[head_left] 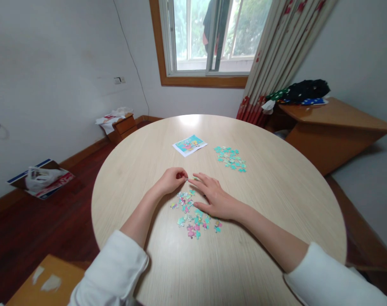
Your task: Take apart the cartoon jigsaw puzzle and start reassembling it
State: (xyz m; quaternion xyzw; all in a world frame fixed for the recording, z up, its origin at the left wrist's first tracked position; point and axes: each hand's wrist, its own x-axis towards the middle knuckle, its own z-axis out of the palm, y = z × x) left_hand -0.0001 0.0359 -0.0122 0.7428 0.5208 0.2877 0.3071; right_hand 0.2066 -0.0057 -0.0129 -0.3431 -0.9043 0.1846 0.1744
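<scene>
Near the table's middle, my left hand (173,180) has its fingers curled in a pinch, with a small jigsaw piece (187,179) at the tips, mostly hidden. My right hand (214,196) hovers or rests opposite with its fingers spread; its index fingertip comes close to the same piece. Whether it touches cannot be made out. Below both hands lies a loose cluster of jigsaw pieces (193,231) in pink, teal and yellow, partly covered by my right hand. Farther back on the right is a second group of mostly teal jigsaw pieces (230,158). A printed picture card (190,145) lies beyond my hands.
The round wooden table (129,170) fills the middle. A wooden desk (336,114) piled with dark clothes (308,91) stands at the right, beside a curtain (272,55). At the lower left is a brown box-like surface (46,282); a plastic bag (42,177) lies on the floor.
</scene>
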